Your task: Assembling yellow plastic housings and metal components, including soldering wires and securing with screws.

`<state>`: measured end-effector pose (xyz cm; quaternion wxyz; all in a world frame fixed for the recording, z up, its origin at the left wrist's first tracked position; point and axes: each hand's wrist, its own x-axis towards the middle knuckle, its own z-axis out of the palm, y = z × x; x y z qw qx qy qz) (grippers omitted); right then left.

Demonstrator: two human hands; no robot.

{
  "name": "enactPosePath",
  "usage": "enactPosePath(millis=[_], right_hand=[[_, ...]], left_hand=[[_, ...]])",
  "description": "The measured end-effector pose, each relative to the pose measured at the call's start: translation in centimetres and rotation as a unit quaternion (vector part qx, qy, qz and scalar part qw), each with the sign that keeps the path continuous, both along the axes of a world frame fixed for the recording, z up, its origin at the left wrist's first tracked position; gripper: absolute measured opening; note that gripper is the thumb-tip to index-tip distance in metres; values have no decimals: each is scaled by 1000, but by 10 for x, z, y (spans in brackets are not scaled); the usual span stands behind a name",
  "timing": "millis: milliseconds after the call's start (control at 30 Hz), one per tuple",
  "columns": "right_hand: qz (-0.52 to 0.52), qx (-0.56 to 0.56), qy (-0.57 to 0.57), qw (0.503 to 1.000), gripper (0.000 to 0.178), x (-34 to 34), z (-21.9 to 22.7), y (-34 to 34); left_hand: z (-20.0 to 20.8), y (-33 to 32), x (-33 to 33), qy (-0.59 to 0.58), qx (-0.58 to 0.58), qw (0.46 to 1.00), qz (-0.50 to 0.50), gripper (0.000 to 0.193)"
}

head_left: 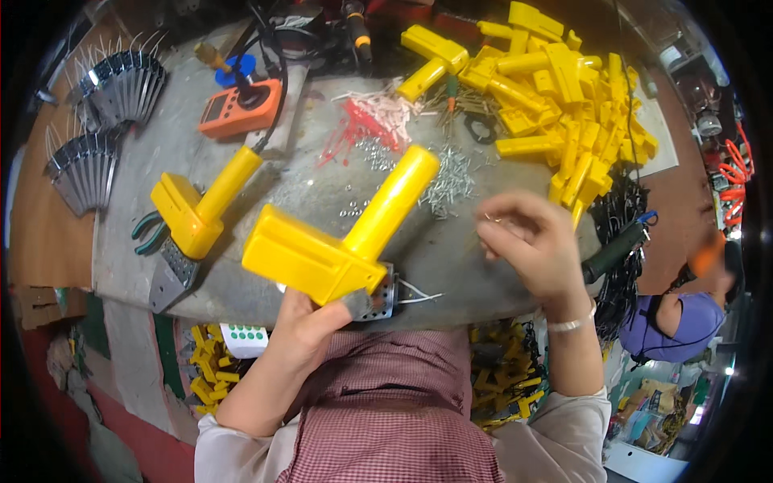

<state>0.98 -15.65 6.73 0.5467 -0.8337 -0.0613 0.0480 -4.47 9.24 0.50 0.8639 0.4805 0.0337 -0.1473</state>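
Observation:
My left hand grips a yellow plastic tool housing from below, near the table's front edge. Its round handle points up and away to the right. A perforated metal plate sits at the housing's near right end, with two thin white wires sticking out to the right. A grey cover wraps one of my left fingertips. My right hand is raised right of the housing, fingers curled into a pinch; a tiny thin glint shows at the fingertips, too small to name. Loose screws lie beyond the two hands.
A second yellow tool with a metal plate lies left, beside pliers. An orange meter stands behind. Yellow housings heap at the far right. Red and white sleeves lie mid-table; metal plates fan out far left. Another person is at right.

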Motion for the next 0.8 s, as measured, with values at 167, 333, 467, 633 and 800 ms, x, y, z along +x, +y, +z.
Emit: enactPosePath(millis=[167,333,467,633,800], right_hand=[[34,70,-85,993,13,-13,11,36],[52,55,-53,996,12,-20,14,38],[42,0,29,999,15,-24,9,44],[-78,127,-73,986,18,-35,21,66],[57,-17,-303,951,27,-34,24,65]], left_hand=[[7,-5,6,-1,-47,999,-6,56],[8,-1,1,-7,18,1000,-11,53],[-2,-6,-3,-245,145,958,25,47],[-2,-14,2,-132,78,988,28,49],[8,-18,3,-274,252,926,61,48]])
